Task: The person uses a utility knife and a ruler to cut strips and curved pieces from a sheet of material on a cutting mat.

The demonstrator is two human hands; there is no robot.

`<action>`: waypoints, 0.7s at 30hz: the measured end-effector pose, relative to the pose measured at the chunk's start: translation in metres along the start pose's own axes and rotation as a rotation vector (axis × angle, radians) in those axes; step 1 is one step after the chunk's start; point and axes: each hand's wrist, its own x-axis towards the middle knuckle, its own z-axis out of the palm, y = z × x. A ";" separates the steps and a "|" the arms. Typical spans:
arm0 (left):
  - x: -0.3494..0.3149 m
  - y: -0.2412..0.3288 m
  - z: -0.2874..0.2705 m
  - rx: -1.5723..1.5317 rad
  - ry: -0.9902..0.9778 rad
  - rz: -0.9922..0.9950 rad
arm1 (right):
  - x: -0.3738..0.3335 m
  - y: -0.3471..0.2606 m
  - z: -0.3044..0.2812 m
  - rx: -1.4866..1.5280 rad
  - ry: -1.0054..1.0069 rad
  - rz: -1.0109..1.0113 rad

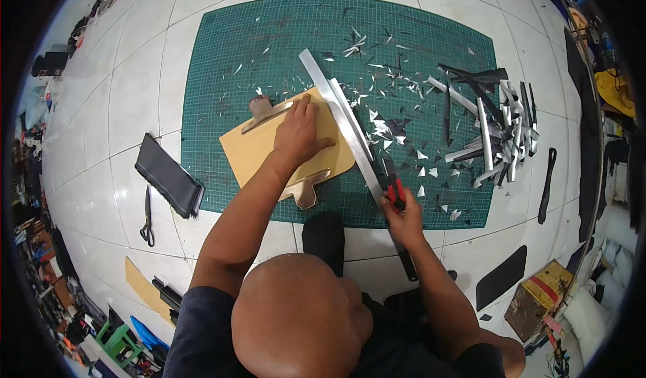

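Note:
My left hand (301, 132) lies on a tan board (252, 152), fingers stretched forward and thumb apart, pressing with nothing gripped. Two metal bulldog clips grip the board: an upper clip (261, 110) and a lower clip (305, 193). Along its right edge a long steel ruler (350, 135) runs diagonally, its near end pointing down past my right hand. A thin white strip (344, 105) lies against the ruler's right side. My right hand (405, 220) is closed around a red and black utility knife (396, 193), blade end pointing away from me, close to the ruler.
A green cutting mat (229, 48) on the tiled floor carries scattered scraps (387, 129) and a pile of black and white offcut strips (501, 132) at right. Stacked dark pieces (165, 173) and scissors (147, 223) lie left; a black strap (548, 186) and wooden box (538, 297) are right.

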 end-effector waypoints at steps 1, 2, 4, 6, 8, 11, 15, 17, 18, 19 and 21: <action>0.001 0.001 -0.001 -0.001 0.004 -0.001 | -0.002 -0.001 0.002 -0.002 -0.001 0.030; 0.000 0.002 -0.002 -0.011 -0.011 -0.005 | -0.004 -0.002 0.004 -0.005 -0.003 0.059; 0.000 0.003 -0.005 -0.022 -0.021 -0.011 | -0.008 0.004 0.013 0.020 -0.006 0.073; 0.000 0.004 -0.006 -0.058 -0.021 -0.012 | -0.010 0.010 0.019 0.045 -0.009 0.087; -0.001 0.001 -0.006 -0.063 -0.015 -0.007 | -0.012 0.005 0.023 0.064 0.015 0.093; 0.000 0.001 -0.007 -0.035 0.003 0.025 | -0.013 0.006 0.024 0.058 0.011 0.110; 0.002 0.004 -0.010 0.014 -0.017 0.038 | -0.011 0.009 0.022 0.100 -0.029 0.199; 0.001 0.009 -0.013 0.030 -0.032 0.026 | -0.011 0.010 0.023 0.086 0.003 0.166; 0.001 0.011 -0.013 0.048 -0.043 0.015 | -0.011 0.010 0.023 0.084 0.005 0.170; 0.001 0.010 -0.012 0.048 -0.046 0.015 | -0.010 0.008 0.023 0.114 -0.009 0.200; 0.002 0.006 -0.010 -0.016 -0.037 -0.006 | -0.011 0.008 0.023 0.144 -0.022 0.233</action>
